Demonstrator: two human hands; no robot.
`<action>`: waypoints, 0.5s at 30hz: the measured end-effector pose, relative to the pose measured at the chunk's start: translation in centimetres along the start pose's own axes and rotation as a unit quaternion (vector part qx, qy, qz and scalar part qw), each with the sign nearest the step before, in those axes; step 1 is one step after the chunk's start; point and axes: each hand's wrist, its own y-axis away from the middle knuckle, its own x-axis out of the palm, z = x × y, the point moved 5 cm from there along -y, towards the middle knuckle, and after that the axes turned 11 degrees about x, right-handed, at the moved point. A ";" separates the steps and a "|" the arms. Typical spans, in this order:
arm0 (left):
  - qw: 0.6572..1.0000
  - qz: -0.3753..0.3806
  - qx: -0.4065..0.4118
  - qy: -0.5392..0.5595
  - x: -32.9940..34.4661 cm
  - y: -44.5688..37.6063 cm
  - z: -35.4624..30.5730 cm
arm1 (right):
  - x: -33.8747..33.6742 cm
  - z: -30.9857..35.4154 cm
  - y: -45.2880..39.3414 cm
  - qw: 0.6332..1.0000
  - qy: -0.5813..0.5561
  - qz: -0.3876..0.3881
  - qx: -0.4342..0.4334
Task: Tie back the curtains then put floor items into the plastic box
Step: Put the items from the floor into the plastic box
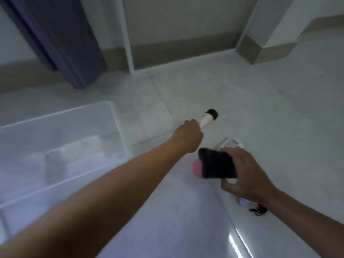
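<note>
Your left hand [188, 135] grips a white cylindrical bottle with a black cap [208, 119], held out above the pale tiled floor [242, 101], just right of the clear plastic box [115, 116]. Your right hand [245, 172] holds a flat black object [216, 162] over something pink [197, 169]. A dark blue curtain [61, 38] hangs behind the box.

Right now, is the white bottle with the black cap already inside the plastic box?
No, the left hand grips the bottle out over the floor, beside the box.
</note>
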 end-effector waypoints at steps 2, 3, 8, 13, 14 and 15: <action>0.999 -0.013 0.033 -0.003 -5.6 2.1 -0.3 | -1.1 2.5 -2.2 0.990 -0.114 0.004 0.077; 0.999 -0.023 0.038 -0.010 -8.5 3.6 -0.2 | -1.6 4.2 -3.3 0.982 -0.158 0.001 0.105; 0.992 -0.079 -0.095 0.033 -19.0 13.4 5.2 | -2.8 14.7 -8.8 0.943 -0.314 -0.002 0.113; 0.912 -0.175 -0.276 0.248 -19.1 23.1 12.2 | 1.0 23.5 -13.3 0.753 -0.568 0.202 0.263; 0.892 -0.183 -0.303 0.282 -18.5 24.3 13.3 | 1.9 25.0 -13.4 0.704 -0.600 0.248 0.286; 0.874 -0.194 -0.325 0.306 -18.0 25.5 14.1 | 2.7 26.2 -13.5 0.680 -0.611 0.280 0.293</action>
